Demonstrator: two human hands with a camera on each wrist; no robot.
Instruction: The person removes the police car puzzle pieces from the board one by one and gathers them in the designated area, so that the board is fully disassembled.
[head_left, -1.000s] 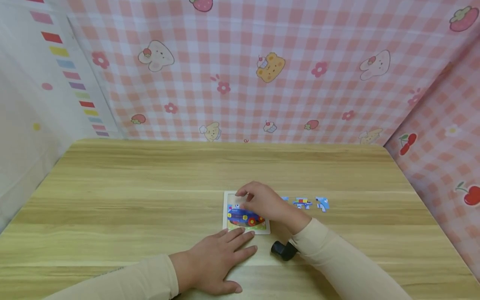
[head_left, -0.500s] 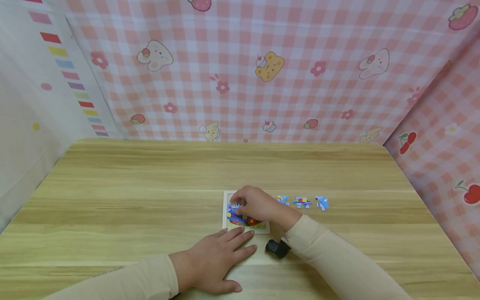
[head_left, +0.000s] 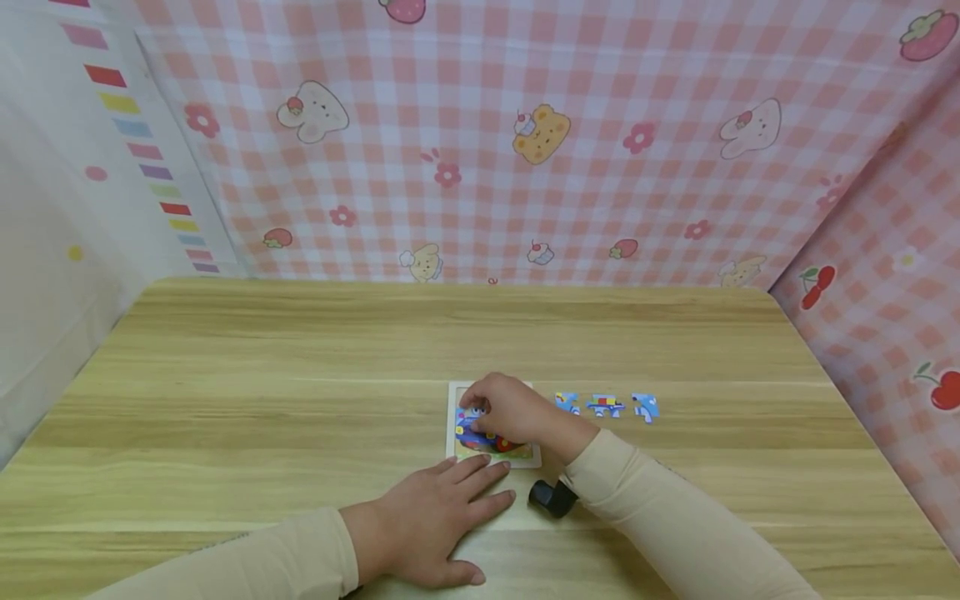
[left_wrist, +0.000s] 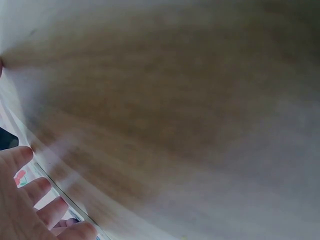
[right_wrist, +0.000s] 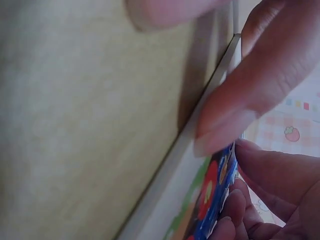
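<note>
A small jigsaw puzzle with a white frame (head_left: 452,442) lies on the table, showing a blue vehicle with eyes and red wheels; its top-left area is bare board. My right hand (head_left: 513,412) is over it, thumb and fingers curled at a blue puzzle piece (head_left: 467,422) below the eyes. The right wrist view shows thumb and fingertips against the blue picture (right_wrist: 227,175); the exact edges of the piece are hidden. My left hand (head_left: 427,525) lies flat with spread fingers, its fingertips resting at the frame's lower edge.
Loose puzzle pieces lie in a row right of the frame: one partly behind the right wrist (head_left: 566,402), a middle one (head_left: 605,406) and an outer one (head_left: 645,407). A black device (head_left: 551,498) sits under the right sleeve. Checked cloth (head_left: 480,208) hangs behind the table.
My right hand has moved slightly down and left over the puzzle, then stayed nearly still. The leftmost loose piece shows more now. My left hand has not moved.
</note>
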